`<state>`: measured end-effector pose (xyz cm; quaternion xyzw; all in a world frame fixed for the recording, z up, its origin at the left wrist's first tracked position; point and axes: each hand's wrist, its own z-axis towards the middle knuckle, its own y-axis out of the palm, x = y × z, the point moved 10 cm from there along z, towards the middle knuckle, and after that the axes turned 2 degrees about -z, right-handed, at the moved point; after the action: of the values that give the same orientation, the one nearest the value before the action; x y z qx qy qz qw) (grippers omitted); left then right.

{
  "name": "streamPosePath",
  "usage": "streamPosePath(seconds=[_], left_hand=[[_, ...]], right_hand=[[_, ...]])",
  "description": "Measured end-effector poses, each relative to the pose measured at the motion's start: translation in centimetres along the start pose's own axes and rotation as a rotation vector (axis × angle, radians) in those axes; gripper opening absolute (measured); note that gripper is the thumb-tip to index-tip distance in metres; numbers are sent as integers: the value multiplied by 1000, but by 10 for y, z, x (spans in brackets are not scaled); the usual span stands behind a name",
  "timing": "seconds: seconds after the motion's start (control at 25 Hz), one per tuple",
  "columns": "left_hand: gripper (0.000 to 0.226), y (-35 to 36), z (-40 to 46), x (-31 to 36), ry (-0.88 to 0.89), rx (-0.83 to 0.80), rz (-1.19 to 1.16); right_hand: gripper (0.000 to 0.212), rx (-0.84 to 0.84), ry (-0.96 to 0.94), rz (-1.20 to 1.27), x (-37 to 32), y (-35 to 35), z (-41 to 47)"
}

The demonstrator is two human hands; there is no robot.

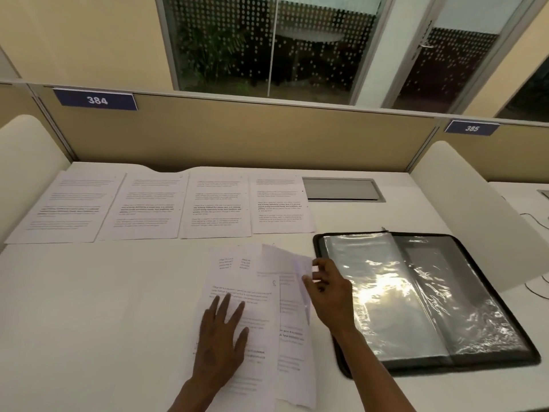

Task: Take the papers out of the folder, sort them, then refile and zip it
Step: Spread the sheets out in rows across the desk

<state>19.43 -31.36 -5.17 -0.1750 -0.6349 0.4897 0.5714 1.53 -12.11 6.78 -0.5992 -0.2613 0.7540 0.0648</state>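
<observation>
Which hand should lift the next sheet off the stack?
Right hand: it already pinches the upper right sheet's curled corner, while the left hand lies flat, pinning the stack.

left hand (221, 337) lies flat, fingers straight and spread, palm down. right hand (328, 295) is raised with fingers curled, thumb and fingertips pinching. both forearms reach forward from below.

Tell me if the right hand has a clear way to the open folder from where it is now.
Probably yes. The right hand pinches a sheet right beside the open folder, nothing lies between them, and the folder's clear sleeves lie exposed. It would have to release the sheet first.
</observation>
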Motion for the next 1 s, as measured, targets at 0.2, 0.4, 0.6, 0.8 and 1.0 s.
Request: streamPosePath(seconds=[0.2, 0.4, 0.6, 0.8, 1.0], left_hand=[[61, 37, 10, 51, 128, -146, 115], [59, 54, 9, 39, 42, -112, 151], [58, 57, 12, 41, -23, -77, 111], [71, 48, 38, 71, -62, -61, -43], [72, 33, 110, 140, -184, 37, -344]], right_hand=[[16, 17, -45, -83, 8, 7, 18], [12, 139, -66, -3, 21, -40, 53], [4, 254, -25, 120, 42, -93, 88], [6, 315, -44, 215, 38, -135, 118], [8, 306, -90, 267, 27, -181, 154]])
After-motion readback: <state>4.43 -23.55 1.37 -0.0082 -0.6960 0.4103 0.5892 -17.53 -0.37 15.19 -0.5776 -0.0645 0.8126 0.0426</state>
